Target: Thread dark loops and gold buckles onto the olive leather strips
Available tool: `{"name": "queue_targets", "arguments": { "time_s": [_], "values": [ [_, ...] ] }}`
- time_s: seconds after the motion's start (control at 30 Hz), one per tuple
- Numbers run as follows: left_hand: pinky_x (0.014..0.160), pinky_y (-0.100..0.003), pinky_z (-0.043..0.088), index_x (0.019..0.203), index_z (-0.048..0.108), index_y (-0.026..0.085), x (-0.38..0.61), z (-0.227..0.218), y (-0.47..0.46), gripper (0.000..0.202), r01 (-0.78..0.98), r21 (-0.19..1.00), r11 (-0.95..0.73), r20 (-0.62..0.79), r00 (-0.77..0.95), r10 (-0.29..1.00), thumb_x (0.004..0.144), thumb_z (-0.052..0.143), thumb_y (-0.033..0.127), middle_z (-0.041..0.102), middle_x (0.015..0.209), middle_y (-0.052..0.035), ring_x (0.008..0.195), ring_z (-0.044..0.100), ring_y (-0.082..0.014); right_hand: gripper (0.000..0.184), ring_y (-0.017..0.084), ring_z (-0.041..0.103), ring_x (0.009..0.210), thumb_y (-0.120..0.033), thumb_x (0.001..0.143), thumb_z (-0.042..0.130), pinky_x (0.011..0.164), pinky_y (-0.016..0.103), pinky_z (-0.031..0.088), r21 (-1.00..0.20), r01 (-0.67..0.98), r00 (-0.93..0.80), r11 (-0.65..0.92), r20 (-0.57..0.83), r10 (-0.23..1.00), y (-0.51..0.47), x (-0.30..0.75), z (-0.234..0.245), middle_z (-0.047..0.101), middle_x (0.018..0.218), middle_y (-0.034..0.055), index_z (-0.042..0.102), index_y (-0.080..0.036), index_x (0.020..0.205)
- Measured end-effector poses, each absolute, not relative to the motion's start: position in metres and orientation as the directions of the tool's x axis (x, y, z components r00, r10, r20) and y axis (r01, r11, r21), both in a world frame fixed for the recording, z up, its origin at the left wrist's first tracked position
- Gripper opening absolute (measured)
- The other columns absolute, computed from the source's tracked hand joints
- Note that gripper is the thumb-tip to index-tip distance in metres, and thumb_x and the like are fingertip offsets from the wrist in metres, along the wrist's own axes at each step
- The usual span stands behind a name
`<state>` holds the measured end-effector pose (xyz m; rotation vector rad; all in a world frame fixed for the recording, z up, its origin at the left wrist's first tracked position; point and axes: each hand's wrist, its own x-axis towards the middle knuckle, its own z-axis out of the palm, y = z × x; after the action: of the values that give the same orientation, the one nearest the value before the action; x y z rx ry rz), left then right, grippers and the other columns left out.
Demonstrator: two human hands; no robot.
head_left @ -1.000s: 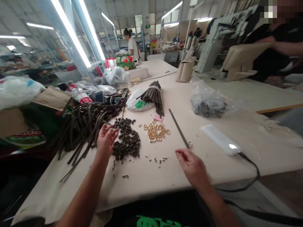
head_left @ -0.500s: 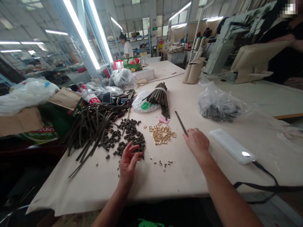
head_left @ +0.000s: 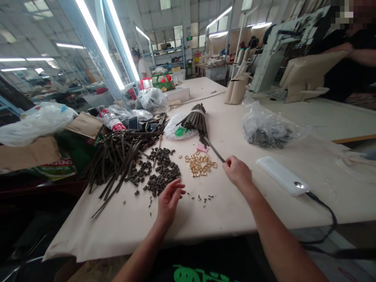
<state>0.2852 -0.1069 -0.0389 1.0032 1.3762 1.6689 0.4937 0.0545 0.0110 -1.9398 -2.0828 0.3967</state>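
Clearly the right hand (head_left: 237,171) pinches a dark strap (head_left: 214,150), the left hand (head_left: 169,198) open beside dark loops (head_left: 160,175).

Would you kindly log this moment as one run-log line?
right hand: grips end of dark strap | left hand: open, beside dark loops | gold buckles: loose on table, between hands

Shiny gold metal buckles (head_left: 201,165), matt dark strap (head_left: 215,151)

Dark brown on the strap (head_left: 216,153), the same dark brown on the heap of loops (head_left: 161,176). Shiny gold on the buckles (head_left: 201,164). Pale pink slip (head_left: 202,148). Cream table (head_left: 205,221) (plain all over). White lamp (head_left: 282,176), black cable (head_left: 329,213). Bright green print (head_left: 190,274) on black shirt (head_left: 226,260).
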Motion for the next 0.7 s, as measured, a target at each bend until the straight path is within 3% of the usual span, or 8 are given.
{"name": "queue_targets", "arguments": {
  "time_s": [0.07,0.13,0.2,0.37,0.53,0.7],
  "values": [
    [0.062,-0.026,0.050,0.119,0.063,0.018,0.294,-0.035,-0.107,0.041,-0.108,0.991,-0.085,0.046,-0.321,0.946,0.083,0.070,0.035,0.071,0.092,-0.0079,0.072,0.067,-0.0160,0.019,0.019,0.069,0.077,-0.024,0.091,0.045,0.068,0.026,0.050,-0.538,0.831,-0.168,0.143,0.003,0.986,0.025,0.492,0.013,0.072,0.086,0.0054,0.060,-0.019,0.102],
    [0.057,-0.024,0.049,0.127,0.059,0.016,0.303,-0.030,-0.108,0.052,-0.182,0.983,-0.011,-0.028,-0.210,0.977,0.082,0.070,0.039,0.070,0.085,-0.0065,0.064,0.065,-0.0140,0.015,0.015,0.065,0.061,-0.026,0.092,0.045,0.060,0.025,0.049,-0.800,0.568,-0.343,0.194,-0.016,0.939,-0.010,0.495,0.014,0.068,0.077,0.0009,0.056,-0.019,0.099],
    [0.054,-0.023,0.047,0.134,0.053,0.015,0.310,-0.024,-0.111,0.060,-0.264,0.964,0.037,-0.077,-0.143,0.987,0.083,0.069,0.042,0.068,0.079,-0.0040,0.056,0.061,-0.0118,0.014,0.014,0.058,0.052,-0.030,0.093,0.044,0.053,0.024,0.047,-0.918,0.364,-0.503,0.157,-0.052,0.863,-0.046,0.503,0.012,0.063,0.069,-0.0021,0.055,-0.020,0.093],
    [0.046,-0.018,0.039,0.130,0.057,0.015,0.313,-0.010,-0.120,0.058,-0.386,0.920,0.072,-0.138,-0.145,0.980,0.081,0.071,0.042,0.060,0.064,0.0031,0.045,0.052,-0.0064,0.020,0.012,0.052,0.050,-0.034,0.097,0.042,0.049,0.023,0.041,-0.909,0.414,-0.612,0.053,-0.235,0.755,-0.112,0.544,0.008,0.057,0.064,-0.0039,0.056,-0.022,0.089],
    [0.041,-0.017,0.033,0.103,0.067,0.014,0.319,-0.008,-0.124,0.039,-0.395,0.911,0.117,-0.201,-0.177,0.963,0.079,0.073,0.044,0.057,0.062,0.0042,0.041,0.047,-0.0038,0.020,0.013,0.049,0.051,-0.032,0.094,0.044,0.048,0.024,0.039,-0.870,0.485,-0.577,0.092,-0.239,0.781,-0.138,0.580,0.008,0.054,0.061,-0.0032,0.058,-0.022,0.084],
    [0.039,-0.018,0.031,0.103,0.067,0.013,0.332,-0.014,-0.128,0.043,-0.355,0.921,0.160,-0.207,-0.098,0.973,0.088,0.060,0.052,0.057,0.060,0.0031,0.040,0.047,-0.0051,0.021,0.015,0.053,0.054,-0.034,0.093,0.046,0.049,0.024,0.043,-0.879,0.475,-0.551,0.050,-0.253,0.795,-0.149,0.602,0.013,0.057,0.062,-0.0016,0.062,-0.023,0.088]
  ]
}}
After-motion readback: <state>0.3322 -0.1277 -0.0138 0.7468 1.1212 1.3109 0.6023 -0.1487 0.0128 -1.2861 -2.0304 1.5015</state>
